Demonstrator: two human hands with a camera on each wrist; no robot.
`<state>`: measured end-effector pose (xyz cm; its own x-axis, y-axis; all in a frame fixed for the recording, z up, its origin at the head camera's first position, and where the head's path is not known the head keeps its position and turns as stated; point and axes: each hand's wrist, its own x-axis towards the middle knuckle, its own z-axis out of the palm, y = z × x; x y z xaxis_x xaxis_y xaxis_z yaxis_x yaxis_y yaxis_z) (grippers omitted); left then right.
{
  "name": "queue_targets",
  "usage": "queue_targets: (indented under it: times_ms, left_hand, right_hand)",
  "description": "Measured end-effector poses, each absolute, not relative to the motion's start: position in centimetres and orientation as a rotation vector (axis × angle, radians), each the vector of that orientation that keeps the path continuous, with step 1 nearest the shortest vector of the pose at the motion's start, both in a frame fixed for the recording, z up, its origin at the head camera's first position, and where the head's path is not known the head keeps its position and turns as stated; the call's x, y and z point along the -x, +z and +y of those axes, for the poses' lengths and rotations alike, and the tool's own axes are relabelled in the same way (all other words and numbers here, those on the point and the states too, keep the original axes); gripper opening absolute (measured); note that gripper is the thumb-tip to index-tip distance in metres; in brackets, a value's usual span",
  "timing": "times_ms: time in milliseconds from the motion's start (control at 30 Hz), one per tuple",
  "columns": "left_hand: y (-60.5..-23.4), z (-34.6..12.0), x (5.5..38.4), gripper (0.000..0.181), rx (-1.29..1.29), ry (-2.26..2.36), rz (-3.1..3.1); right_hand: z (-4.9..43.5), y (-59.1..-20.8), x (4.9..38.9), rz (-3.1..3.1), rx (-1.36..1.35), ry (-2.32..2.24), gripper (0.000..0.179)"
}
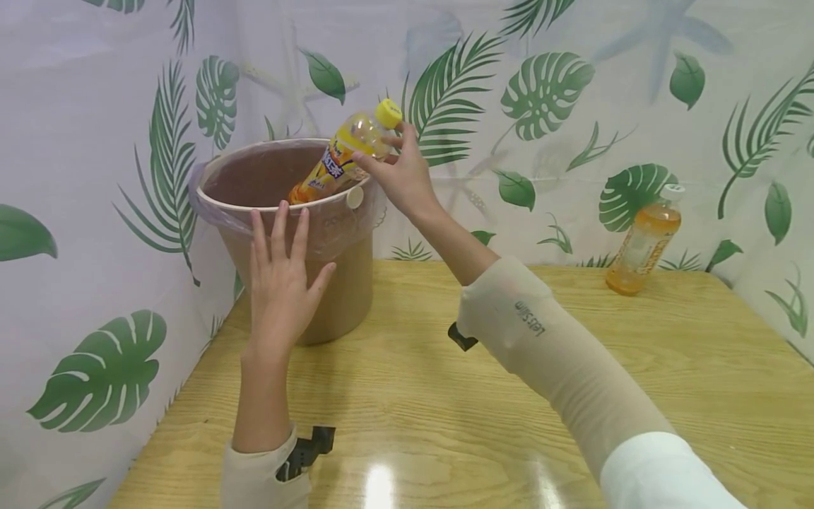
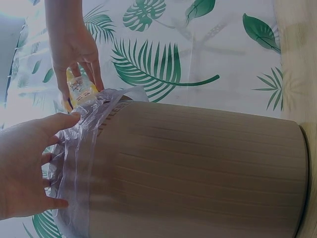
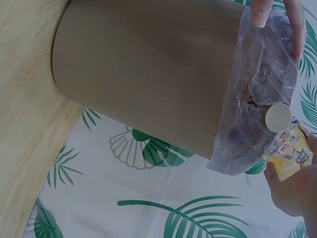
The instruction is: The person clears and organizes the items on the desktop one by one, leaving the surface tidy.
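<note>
A drink bottle (image 1: 337,157) with a yellow cap and a yellow-and-orange label leans at a slant over the rim of a brown trash bin (image 1: 346,283). Its lower end dips inside the bin, and the bottom is hidden by the rim. My right hand (image 1: 407,173) grips the bottle near its neck, thumb on the near side. The fingers of my left hand (image 1: 280,290) are spread and fairly straight, touching the near rim. Under them lies the clear plastic liner (image 2: 79,144) folded over the bin's edge. A round cream knob (image 3: 278,118) sits at the rim near the bottle.
A second bottle (image 1: 642,247), with a white cap and orange liquid, stands tilted-looking at the back right of the wooden table (image 1: 445,417). Leaf-printed sheeting (image 1: 547,127) hangs behind the table and along its left side, close to the bin.
</note>
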<state>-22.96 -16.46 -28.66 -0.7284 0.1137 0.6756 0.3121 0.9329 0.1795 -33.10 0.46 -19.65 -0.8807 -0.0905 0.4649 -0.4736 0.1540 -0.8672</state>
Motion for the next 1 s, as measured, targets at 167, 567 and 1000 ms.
queue_targets:
  times_ms: [167,567,1000]
  left_hand:
    - [-28.7,-16.4,22.9,0.078,0.302,-0.374,-2.387]
    - [-28.6,-16.2,23.0,0.078,0.305,-0.37,-2.394]
    - [-28.6,-16.5,23.0,0.077,0.301,-0.375,-2.382]
  right_hand:
    - [0.4,-19.6,33.2,-2.193,-0.556,1.739,0.073]
    - [1.5,-20.1,33.1,-2.25,-0.508,1.691,0.065]
    - [5.2,-21.1,32.5,-2.256,-0.462,1.698,0.062]
